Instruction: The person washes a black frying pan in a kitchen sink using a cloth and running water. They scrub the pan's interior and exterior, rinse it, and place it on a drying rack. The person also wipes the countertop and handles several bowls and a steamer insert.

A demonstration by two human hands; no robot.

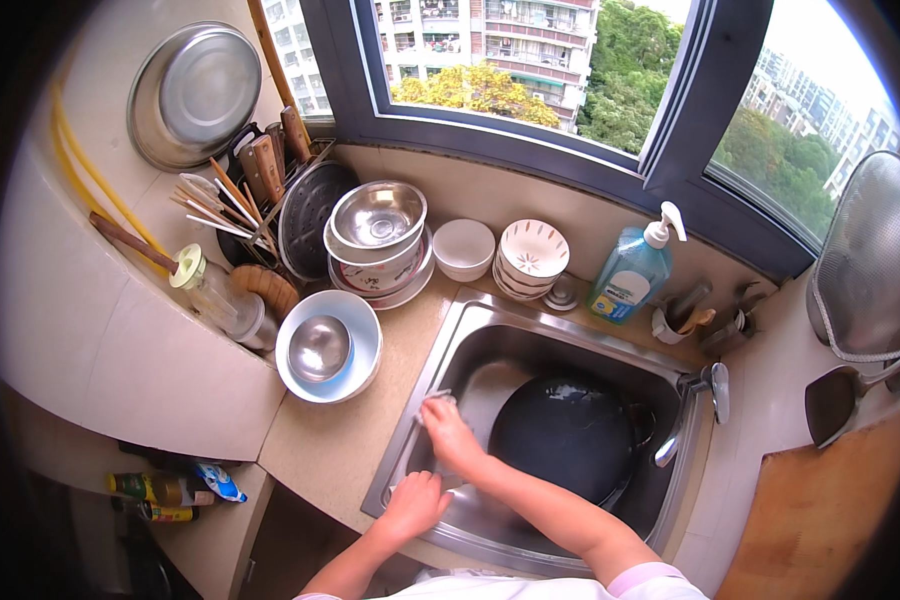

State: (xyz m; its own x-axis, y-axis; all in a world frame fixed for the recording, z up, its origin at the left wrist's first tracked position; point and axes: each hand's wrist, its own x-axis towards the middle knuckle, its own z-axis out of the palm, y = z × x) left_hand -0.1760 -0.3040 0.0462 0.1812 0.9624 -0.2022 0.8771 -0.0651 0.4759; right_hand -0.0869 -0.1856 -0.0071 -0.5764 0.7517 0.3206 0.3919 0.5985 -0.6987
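My right hand [448, 429] reaches across the stainless steel sink [407, 420] to its left rim. Bunched in its fingers is a small whitish cloth or scrubber [438, 397]. Closer to me, my left hand [418, 501] is at the front left corner of the sink, fingers curled down. A pale edge [451, 482] shows beside that hand; whether the fingers grip it is hidden. Inside the basin lies a round black pan [562, 442] with a loop handle at its right, its surface shiny and wet-looking.
Nested bowls [367, 352] stand left of the sink. Stacked bowls [529, 251], more bowls [379, 217] and a blue pump bottle [630, 270] line the back. The faucet [679, 431] overhangs the right side. A knife and chopstick rack [259, 187] fills the back left corner.
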